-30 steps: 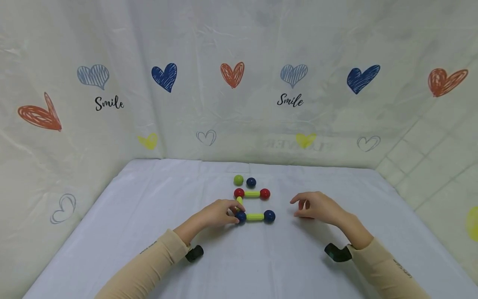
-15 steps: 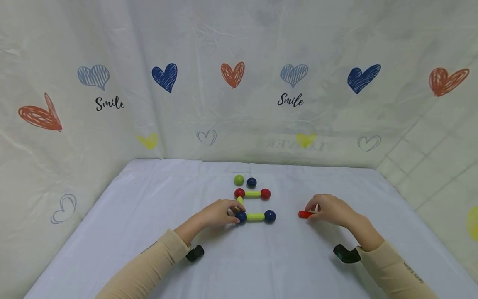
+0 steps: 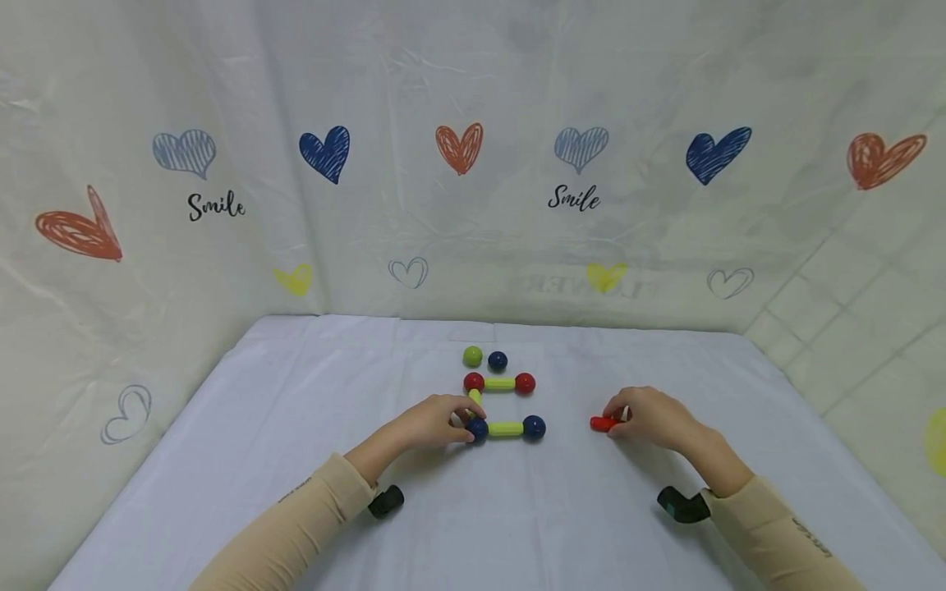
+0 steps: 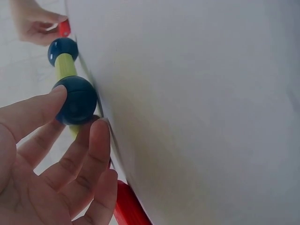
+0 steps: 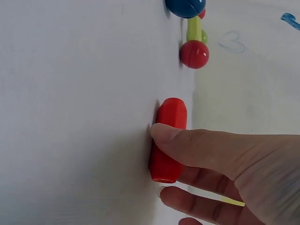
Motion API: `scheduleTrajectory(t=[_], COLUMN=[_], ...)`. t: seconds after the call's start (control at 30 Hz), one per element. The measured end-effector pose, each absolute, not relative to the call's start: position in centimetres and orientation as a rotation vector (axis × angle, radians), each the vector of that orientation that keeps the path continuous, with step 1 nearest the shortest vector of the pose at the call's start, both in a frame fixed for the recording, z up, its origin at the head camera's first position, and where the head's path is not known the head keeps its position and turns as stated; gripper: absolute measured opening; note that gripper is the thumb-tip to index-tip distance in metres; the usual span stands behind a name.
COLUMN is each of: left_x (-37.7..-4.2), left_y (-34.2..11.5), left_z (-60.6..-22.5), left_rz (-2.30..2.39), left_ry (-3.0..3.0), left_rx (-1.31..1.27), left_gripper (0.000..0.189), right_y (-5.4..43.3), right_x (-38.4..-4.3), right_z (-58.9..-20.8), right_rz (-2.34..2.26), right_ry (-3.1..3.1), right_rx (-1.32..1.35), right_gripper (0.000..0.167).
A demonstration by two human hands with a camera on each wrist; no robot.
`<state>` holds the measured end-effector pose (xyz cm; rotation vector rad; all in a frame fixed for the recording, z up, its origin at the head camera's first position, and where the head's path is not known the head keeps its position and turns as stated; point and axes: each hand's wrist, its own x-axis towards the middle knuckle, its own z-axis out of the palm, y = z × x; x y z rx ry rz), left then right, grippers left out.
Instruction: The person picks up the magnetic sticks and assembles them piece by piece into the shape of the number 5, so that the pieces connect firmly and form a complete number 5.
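Note:
My left hand (image 3: 436, 420) pinches a dark blue ball (image 4: 77, 101) between thumb and fingers. That ball is the near left corner of a C-shaped assembly of balls and yellow-green rods. One rod (image 3: 506, 428) runs right to another blue ball (image 3: 534, 428); a second goes back to a red ball (image 3: 474, 382), partly covered by my fingers. At the back, a third rod (image 3: 500, 383) reaches another red ball (image 3: 525, 383). Off to the right, my right hand (image 3: 650, 417) grips a short red rod (image 5: 169, 140) lying close along the table, thumb across its middle.
Behind the assembly sit a loose green ball (image 3: 472, 355) and a dark blue ball (image 3: 498, 361). Beyond my left fingers, the left wrist view shows another red rod (image 4: 130, 206). A sliver of yellow (image 5: 232, 201) appears behind my right hand. White cloth covers the table (image 3: 473, 525).
My right hand has moved a little to the right, and the red rod now shows between its fingers. My left hand and the assembly have stayed in place.

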<state>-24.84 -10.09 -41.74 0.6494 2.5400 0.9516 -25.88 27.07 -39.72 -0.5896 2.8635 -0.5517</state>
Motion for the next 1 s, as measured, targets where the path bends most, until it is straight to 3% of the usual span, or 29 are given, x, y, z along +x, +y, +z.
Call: scheduleTrajectory(t=[0.63, 1.0], left_x=[-24.9, -25.1], left_y=[-10.3, -10.4], left_z=[-41.9, -42.0], left_rz=[0.952, 0.976], left_ry=[2.543, 2.526], left_rx=[0.646, 0.651], left_gripper=[0.03, 0.03], right_y=[24.1, 22.6], right_x=[-24.8, -24.5], right_z=[-39.5, -41.6], right_rz=[-0.932, -1.253], right_ry=[2.607, 2.282], right_rx=[-0.788, -0.474], right_gripper=[0.022, 0.027])
